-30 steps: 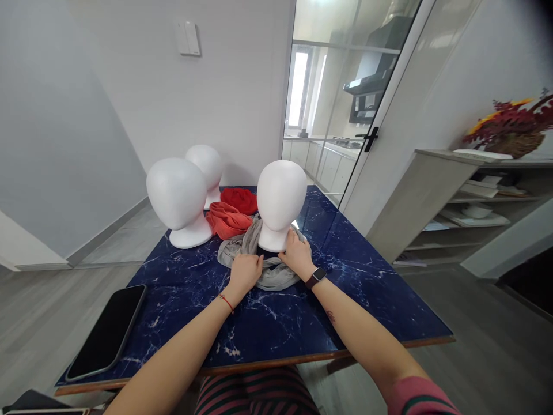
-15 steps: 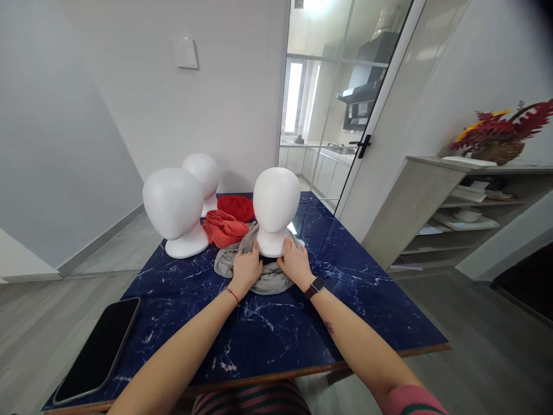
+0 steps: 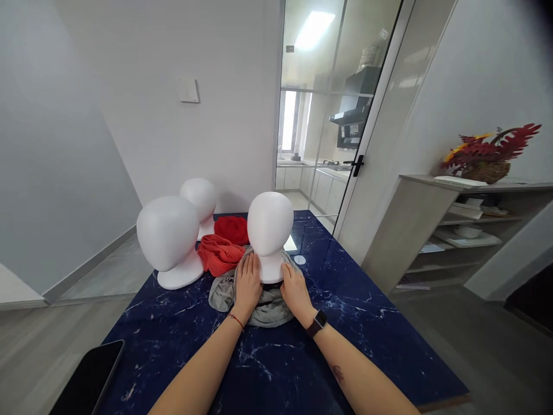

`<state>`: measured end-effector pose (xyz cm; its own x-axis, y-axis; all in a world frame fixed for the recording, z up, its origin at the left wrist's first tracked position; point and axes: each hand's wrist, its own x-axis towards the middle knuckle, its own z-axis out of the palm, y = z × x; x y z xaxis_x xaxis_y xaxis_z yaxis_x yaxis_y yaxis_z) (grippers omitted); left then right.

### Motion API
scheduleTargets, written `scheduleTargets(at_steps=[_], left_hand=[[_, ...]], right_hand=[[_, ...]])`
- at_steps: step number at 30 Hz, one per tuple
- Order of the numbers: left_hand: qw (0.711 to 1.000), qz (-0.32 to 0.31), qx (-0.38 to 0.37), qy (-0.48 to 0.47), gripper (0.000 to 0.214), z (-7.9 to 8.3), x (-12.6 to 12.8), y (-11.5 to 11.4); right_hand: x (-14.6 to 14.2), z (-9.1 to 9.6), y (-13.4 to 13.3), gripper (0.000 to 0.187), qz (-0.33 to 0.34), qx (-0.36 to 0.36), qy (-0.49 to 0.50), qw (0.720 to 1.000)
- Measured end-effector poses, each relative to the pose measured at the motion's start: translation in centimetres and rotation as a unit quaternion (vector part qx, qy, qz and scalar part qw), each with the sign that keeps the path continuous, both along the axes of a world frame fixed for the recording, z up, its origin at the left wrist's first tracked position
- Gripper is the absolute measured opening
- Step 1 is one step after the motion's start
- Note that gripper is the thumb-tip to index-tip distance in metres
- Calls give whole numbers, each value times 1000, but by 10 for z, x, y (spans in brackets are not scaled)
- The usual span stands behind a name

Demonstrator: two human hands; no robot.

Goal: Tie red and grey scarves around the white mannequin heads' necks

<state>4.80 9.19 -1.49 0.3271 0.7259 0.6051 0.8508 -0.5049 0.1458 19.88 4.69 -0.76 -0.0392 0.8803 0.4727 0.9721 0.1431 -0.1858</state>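
Note:
A white foam mannequin head stands upright near the middle of the table, with a grey scarf gathered loosely around its base and neck. On the left of the neck, my left hand has its fingers closed over the scarf, the fingertips close to the white neck. My right hand grips the scarf on the other side, thumb near the base. Some fingertips and the cloth under both palms are hidden.
Two more white mannequin heads, a near one and a far one, stand at the left. Between them and the grey scarf lie a coral cloth and a red cloth. A phone lies at the table's left front.
The view has tilted upward, so everything sits lower in it. My left hand's fingers now reach further up beside the neck. My right hand stays on the scarf.

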Motion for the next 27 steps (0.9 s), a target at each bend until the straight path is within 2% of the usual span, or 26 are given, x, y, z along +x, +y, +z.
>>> scheduleTargets(at_steps=[5,7,10,13,16,18,20,24,27], left_hand=[[991,-38,-83,-102,84,-6,1,3],[982,-67,-127,-122,84,-5,-5,4],[968,-92,-170,-157,73,0,-11,11],[960,-36,-184,-206,64,7,-3,22],[947,78,-179,-255,83,11,18,30],[934,130,-163,-291,92,11,33,33],[925,134,-145,-325,87,9,43,34],[924,91,-127,-348,60,5,51,35],[929,96,-84,-348,65,9,50,34]], right_hand=[[-2,-6,2,52,-6,11,22,1000],[2,-8,5,52,-13,17,34,999],[7,-8,7,52,-12,26,51,998],[7,-7,8,52,-10,30,60,998],[2,-10,7,53,-13,24,64,998],[-1,-13,6,55,-16,16,66,998],[-2,-17,7,56,-18,11,70,997],[-2,-20,8,54,-19,10,73,997],[-1,-19,8,54,-32,3,69,997]])
